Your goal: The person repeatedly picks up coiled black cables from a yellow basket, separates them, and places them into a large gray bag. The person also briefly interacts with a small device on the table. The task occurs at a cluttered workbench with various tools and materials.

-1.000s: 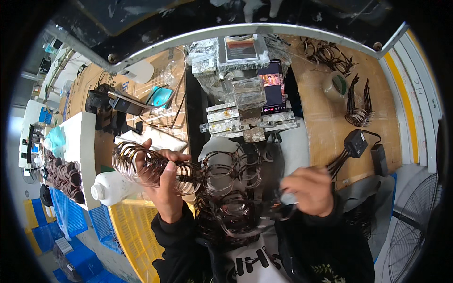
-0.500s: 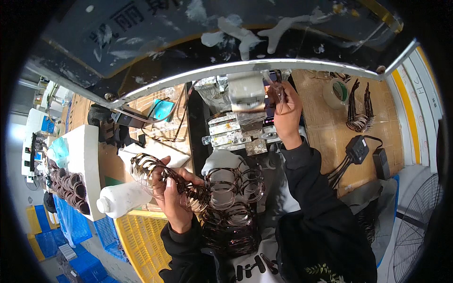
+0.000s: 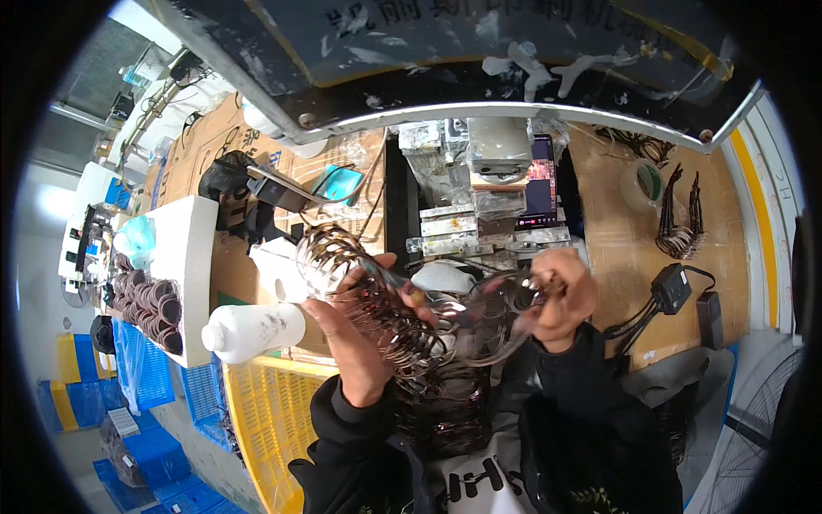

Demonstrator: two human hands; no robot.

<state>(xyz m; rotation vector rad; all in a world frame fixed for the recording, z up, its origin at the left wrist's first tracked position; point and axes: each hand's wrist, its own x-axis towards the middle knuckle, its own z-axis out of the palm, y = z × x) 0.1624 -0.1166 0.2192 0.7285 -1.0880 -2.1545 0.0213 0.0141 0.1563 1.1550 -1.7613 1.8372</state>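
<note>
My left hand (image 3: 349, 347) is wrapped round a bundle of brown, translucent eyeglass frames (image 3: 338, 248), stacked one against another. My right hand (image 3: 563, 298), smeared by motion, is closed on a dark, shiny eyeglass frame (image 3: 492, 321) just right of that bundle. Below both hands, a dense pile of similar dark frames (image 3: 445, 415) lies against my lap. Ahead stands a small machine with a pale head block (image 3: 498, 147) above metal fixture blocks (image 3: 449, 224). Neither hand touches the machine.
A lit phone (image 3: 538, 193) stands right of the machine. A white bottle (image 3: 257, 332) and a yellow crate (image 3: 270, 420) are at left. A dark panel (image 3: 514, 43) hangs overhead. Tape (image 3: 642, 186), spare frames (image 3: 679, 240) and a black adapter (image 3: 670, 289) lie at right.
My right hand has come down from beside the machine toward the bundle, with an eyeglass frame in it. My left hand still holds the bundle. The whole view has shifted.
</note>
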